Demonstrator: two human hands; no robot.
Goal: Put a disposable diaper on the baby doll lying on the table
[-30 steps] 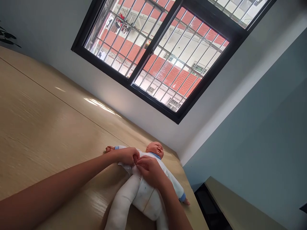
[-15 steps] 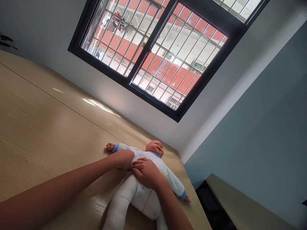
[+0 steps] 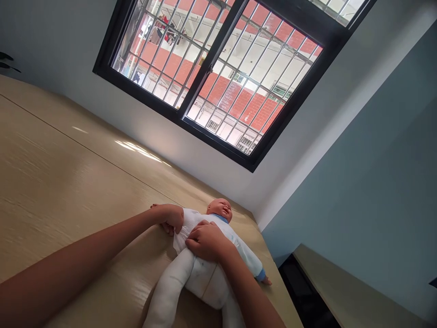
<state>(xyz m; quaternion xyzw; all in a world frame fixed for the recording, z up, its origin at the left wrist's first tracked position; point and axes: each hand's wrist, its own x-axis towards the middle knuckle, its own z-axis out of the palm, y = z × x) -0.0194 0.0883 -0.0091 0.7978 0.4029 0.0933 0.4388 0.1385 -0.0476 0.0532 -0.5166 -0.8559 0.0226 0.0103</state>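
Note:
A baby doll (image 3: 220,209) lies on its back on the wooden table, its head toward the window. It wears a white shirt (image 3: 194,221) with blue collar and cuffs; its legs are white cloth. My left hand (image 3: 172,217) is closed at the shirt's side, by the doll's arm on the left, and covers most of that sleeve. Its fingertips are partly hidden. A loose edge of the shirt spreads just below it. My right hand (image 3: 208,240) rests on the doll's belly with bent fingers closed on the shirt front. The doll's other arm stretches out to the right.
The wooden table (image 3: 68,173) reaches to the wall under a barred window (image 3: 215,73). Its right edge runs close by the doll. Beyond a gap on the right stands another wooden surface (image 3: 341,282) with a dark side. Dark leaves (image 3: 8,64) show at far left.
My left hand has moved left and slightly up from the doll's belly to the shirt's side, and the loose shirt edge now shows. My right hand has shifted only slightly.

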